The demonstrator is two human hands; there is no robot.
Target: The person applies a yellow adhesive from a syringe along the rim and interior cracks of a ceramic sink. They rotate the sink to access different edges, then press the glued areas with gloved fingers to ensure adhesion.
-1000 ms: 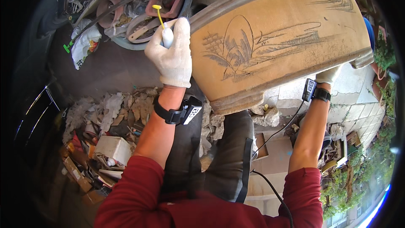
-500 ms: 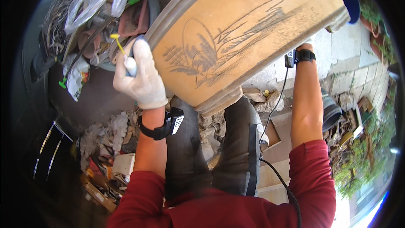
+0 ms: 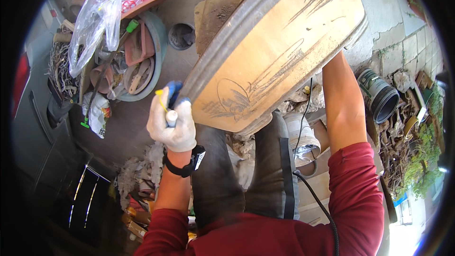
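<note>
A big tan clay pot [image 3: 279, 52] with dark scratched plant drawings on its side lies tilted across my lap. My left hand [image 3: 171, 122], in a white glove with blue fingertips, is closed around a small white-handled tool [image 3: 167, 109] with a yellow tip, held at the pot's lower left rim. My right forearm [image 3: 342, 99] reaches up under the pot's right side; the right hand itself is hidden behind the pot. A black band with a small device sits on my left wrist [image 3: 186, 163].
A clear plastic bag [image 3: 113, 9] and a round tray of clay scraps [image 3: 137, 61] lie at the upper left. A grey bucket [image 3: 381, 97] stands at the right, rubble and plants beyond it. A black cable [image 3: 313, 194] runs down my front.
The pot has swung further up and to the right in the view. My left hand with the tool has moved down along the pot's rim to its lower left.
</note>
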